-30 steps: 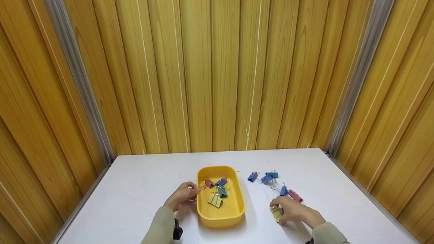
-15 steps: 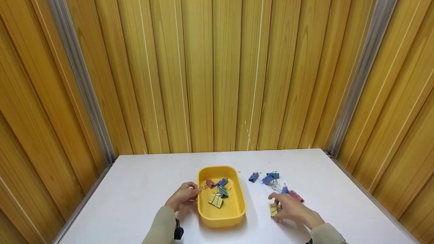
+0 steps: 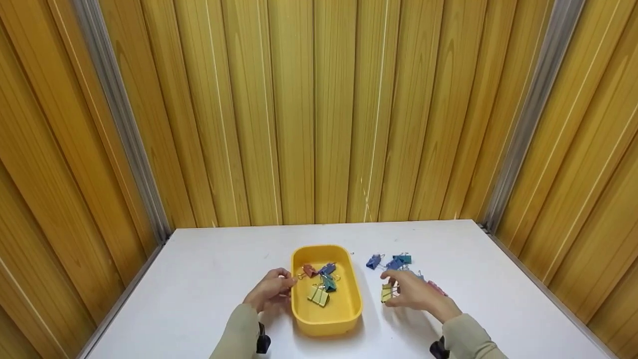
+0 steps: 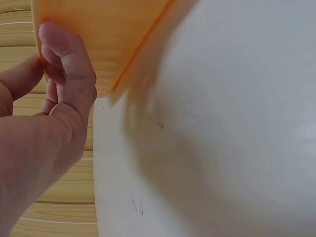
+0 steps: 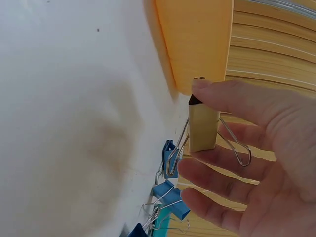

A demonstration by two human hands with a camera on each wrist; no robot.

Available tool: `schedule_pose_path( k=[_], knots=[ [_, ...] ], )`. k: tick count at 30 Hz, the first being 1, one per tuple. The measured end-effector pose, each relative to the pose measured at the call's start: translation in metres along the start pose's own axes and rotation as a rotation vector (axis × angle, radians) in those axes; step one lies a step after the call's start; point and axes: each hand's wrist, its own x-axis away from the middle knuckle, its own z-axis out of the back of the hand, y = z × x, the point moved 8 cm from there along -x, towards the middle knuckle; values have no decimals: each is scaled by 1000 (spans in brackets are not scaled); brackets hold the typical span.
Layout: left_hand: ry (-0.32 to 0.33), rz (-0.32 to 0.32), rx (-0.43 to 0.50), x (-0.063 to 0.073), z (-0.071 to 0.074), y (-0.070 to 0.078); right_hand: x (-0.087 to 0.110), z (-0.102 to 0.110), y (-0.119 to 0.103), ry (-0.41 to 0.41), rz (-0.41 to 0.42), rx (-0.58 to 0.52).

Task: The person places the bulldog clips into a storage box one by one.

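Note:
A yellow binder clip (image 5: 202, 126) is pinched between the thumb and a finger of my right hand (image 3: 416, 291), held up above the table to the right of a yellow plastic bin (image 3: 326, 327). Its wire handles stick out on both sides in the right wrist view. My left hand (image 3: 271, 288) holds the bin's left rim with curled fingers and thumb (image 4: 19, 79). Inside the bin lie a red binder clip (image 3: 309, 270), a blue binder clip (image 3: 327, 269), a green binder clip (image 3: 329, 283) and another yellow binder clip (image 3: 318, 296).
Behind my right hand, blue binder clips (image 3: 374, 262), a teal binder clip (image 3: 402, 259) and a partly hidden red binder clip (image 3: 436, 287) lie on the white table (image 3: 214, 269). Wood-patterned walls (image 3: 329, 109) enclose the table at the back and sides.
My right hand has lifted the yellow binder clip off the table and carried it left and farther back, towards the bin. The left hand stays at the bin's rim.

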Motion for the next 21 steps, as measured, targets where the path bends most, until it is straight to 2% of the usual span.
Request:
schedule_pose_path(
  k=[7, 14, 21],
  knots=[
    [13, 13, -21, 0, 0, 0, -14, 6, -15, 46, -17, -1],
    [4, 8, -13, 1, -1, 0, -26, 9, -26, 83, 30, -28],
    [-7, -7, -6, 0, -2, 0, -38, 14, -38, 108, 59, 10]
  ],
)
